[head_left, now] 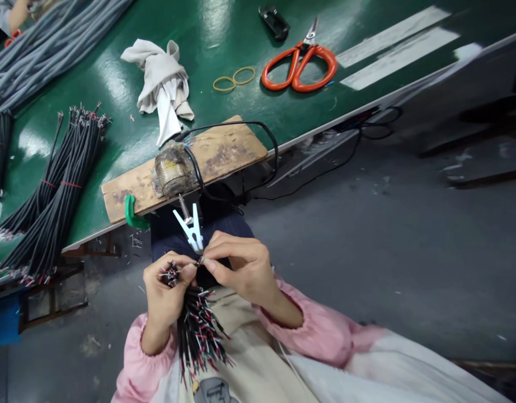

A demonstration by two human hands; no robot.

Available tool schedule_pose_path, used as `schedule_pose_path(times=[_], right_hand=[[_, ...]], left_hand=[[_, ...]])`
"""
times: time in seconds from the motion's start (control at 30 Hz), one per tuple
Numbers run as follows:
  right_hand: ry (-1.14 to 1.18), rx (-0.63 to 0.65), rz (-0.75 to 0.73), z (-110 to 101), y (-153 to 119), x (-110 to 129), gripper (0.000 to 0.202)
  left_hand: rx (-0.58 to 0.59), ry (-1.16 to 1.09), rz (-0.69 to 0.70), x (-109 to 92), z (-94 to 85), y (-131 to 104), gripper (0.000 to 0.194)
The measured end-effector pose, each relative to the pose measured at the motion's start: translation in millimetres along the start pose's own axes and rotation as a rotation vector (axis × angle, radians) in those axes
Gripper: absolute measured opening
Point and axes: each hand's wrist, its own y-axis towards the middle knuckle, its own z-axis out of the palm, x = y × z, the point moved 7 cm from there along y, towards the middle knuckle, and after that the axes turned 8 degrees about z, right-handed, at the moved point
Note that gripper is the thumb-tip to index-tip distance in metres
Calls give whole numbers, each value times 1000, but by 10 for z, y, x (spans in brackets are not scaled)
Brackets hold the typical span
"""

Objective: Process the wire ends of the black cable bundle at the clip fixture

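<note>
A bundle of black cables (199, 330) with red, white and teal wire ends hangs below my left hand (168, 288). Its fingers are wrapped round the bundle, and the thumb and forefinger hold one cable end forward. My right hand (239, 266) pinches the thin wires at that same end between thumb and fingertips. Just above the fingertips, a light blue clothespin-like clip (192, 228) sits on the shaft of a small motor (173, 169). The motor is fixed to a wooden board (228, 148), which a green clamp (134, 212) holds at the table edge.
On the green table (224, 33) lie orange-handled scissors (299, 67), a black tool (273, 23), rubber bands (234, 79), a white cloth (161, 78), paper strips (396, 56), tied black cable bundles (69, 184) and grey cables (60, 45). Another person's arm (14, 17) shows top left.
</note>
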Motion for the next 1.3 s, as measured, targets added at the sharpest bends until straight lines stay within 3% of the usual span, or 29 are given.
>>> schedule_pose_path(times=[0.2,0.4,0.5,0.6,0.77,0.87,1.0,1.07,1.13,1.3], right_hand=[[51,96,-16,-19,-3,-34,17],[-18,151,-138,34,-16,-16,13],[20,163,-92,84,-25,-64,20],[61,137,-35,111,-34,-123,27],[33,52,-82,93,-25,-108,25],[113,30,79,115,-19,-223,34],[462,100,442,313,-135,-476,40],[592,129,514,396,-188,-513,39],[569,94,481,373,-184,-493,36],[233,-2,220,162,-51,-329,30]], left_hand=[[25,-48,-33,32,14,-15,31],[70,-14,-98,56,60,-21,44],[93,-23,-120,57,96,-6,48],[79,1,-98,37,89,23,50],[49,-1,-87,49,56,22,47],[12,14,-84,57,39,16,40],[-10,3,-73,54,46,23,43],[15,-5,-67,58,62,19,46],[25,-9,-75,72,60,6,45],[15,-4,-165,129,40,-34,50]])
